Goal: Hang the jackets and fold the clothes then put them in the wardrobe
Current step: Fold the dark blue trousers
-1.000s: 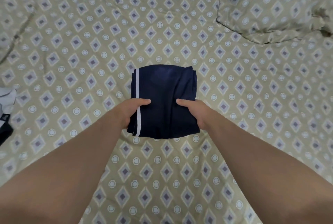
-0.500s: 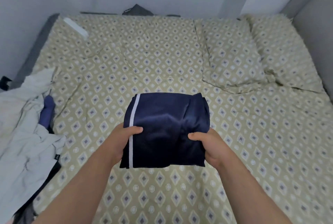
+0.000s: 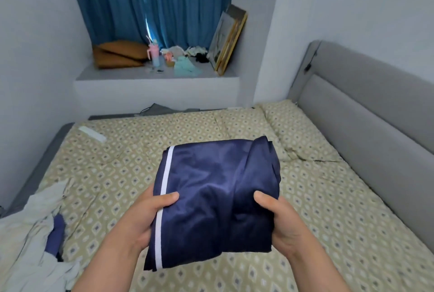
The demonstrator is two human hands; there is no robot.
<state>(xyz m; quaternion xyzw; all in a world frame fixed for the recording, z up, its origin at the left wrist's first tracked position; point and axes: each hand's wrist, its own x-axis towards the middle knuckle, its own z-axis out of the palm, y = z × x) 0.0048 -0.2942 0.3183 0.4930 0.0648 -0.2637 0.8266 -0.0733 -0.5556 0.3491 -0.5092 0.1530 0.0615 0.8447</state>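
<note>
A person's left hand (image 3: 150,215) and right hand (image 3: 279,223) are gripping a folded navy garment (image 3: 216,200) from either side, thumbs on top, holding it clear above the bed (image 3: 328,209), seemingly so the fold survives carrying to the wardrobe.

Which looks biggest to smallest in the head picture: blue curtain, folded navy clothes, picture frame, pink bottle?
About alike: blue curtain and folded navy clothes, which are nearer.
Then picture frame.
Smallest: pink bottle.
</note>
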